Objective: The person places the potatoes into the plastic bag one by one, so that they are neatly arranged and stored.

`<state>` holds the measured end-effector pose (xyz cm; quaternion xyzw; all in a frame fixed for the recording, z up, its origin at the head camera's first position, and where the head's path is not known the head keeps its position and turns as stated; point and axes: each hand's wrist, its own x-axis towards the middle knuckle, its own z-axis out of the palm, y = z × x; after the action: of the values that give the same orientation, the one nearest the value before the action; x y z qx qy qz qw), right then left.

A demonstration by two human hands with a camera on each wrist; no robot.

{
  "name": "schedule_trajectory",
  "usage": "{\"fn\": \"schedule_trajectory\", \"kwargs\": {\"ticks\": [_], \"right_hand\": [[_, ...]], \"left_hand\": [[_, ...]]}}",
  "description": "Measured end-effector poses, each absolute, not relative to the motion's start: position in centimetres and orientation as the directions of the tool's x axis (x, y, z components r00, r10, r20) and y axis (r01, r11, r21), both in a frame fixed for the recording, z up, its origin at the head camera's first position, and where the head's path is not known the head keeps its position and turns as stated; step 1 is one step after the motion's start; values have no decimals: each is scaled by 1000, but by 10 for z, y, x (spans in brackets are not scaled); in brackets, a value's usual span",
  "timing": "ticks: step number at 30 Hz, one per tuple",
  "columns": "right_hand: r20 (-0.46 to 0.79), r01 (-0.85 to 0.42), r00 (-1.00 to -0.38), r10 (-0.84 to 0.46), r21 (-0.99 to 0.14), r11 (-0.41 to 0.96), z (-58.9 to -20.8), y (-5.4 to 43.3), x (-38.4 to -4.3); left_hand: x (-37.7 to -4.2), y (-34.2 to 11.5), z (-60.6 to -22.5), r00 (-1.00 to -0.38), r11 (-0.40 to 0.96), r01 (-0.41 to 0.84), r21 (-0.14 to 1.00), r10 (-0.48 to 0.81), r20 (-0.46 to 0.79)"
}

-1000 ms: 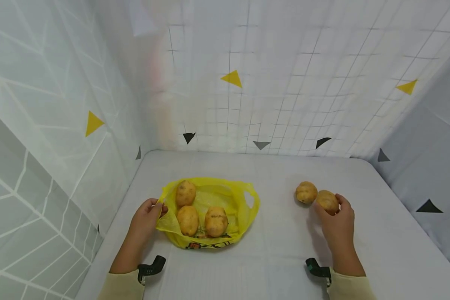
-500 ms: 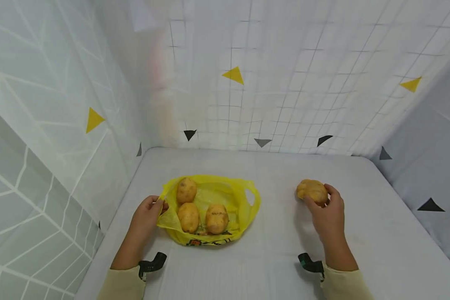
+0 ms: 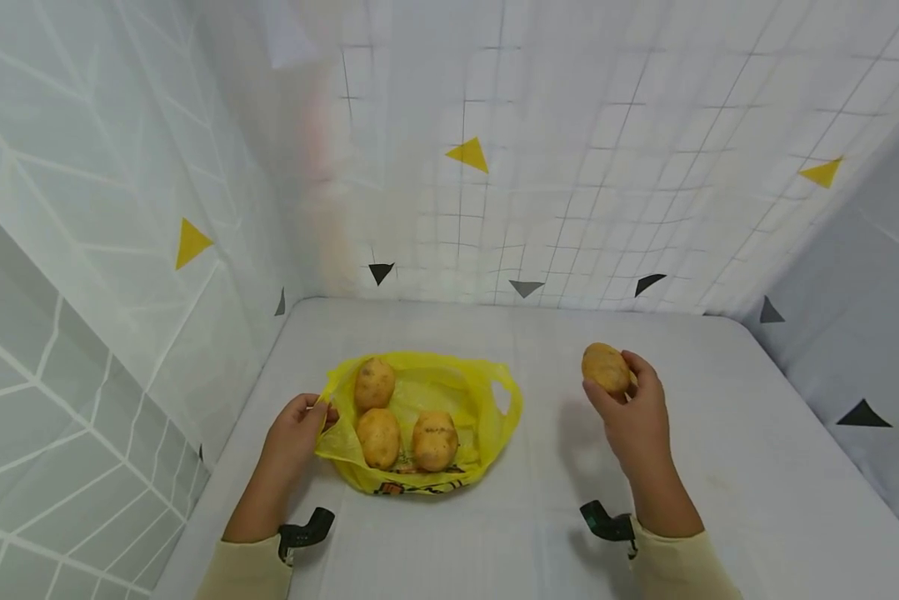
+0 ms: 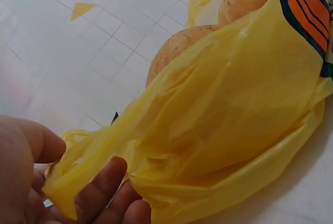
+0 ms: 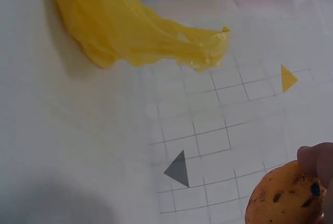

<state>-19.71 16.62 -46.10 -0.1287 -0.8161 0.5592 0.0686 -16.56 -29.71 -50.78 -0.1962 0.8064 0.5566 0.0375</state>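
Note:
My left hand pinches the left edge of a yellow plastic bag, its thumb and fingers on the thin film. The bag lies with its mouth spread, and three potatoes rest inside: one at the back left, one in front of it and one to their right. Right of the bag, my right hand grips a potato between thumb and fingers, its shadow falling apart from it on the table. In the right wrist view this potato has dark spots.
A white-covered table stands against a white wall sheet with grid lines and triangles. Patterned sheeting closes off the left side. The bag's right handle loop stands up toward the right hand.
My right hand has moved left and lifted a potato; of the two potatoes on the right, only one now shows distinctly. The left hand keeps its grip on the bag, nearly still.

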Motion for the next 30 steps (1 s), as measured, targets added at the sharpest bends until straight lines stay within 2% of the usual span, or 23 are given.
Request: {"fn": "schedule_trajectory", "kwargs": {"ticks": [13, 23, 30], "right_hand": [[16, 66, -982, 187, -906, 419, -442, 143, -197], [118, -66, -989, 84, -885, 460, -435, 124, -201], [128, -96, -991, 39, -882, 461, -433, 107, -206]], "left_hand": [[-165, -297, -506, -921, 314, -360, 879, -272, -280], [-165, -298, -505, -924, 311, -350, 884, -270, -271], [-166, -296, -506, -926, 306, -341, 889, -275, -260]]}}
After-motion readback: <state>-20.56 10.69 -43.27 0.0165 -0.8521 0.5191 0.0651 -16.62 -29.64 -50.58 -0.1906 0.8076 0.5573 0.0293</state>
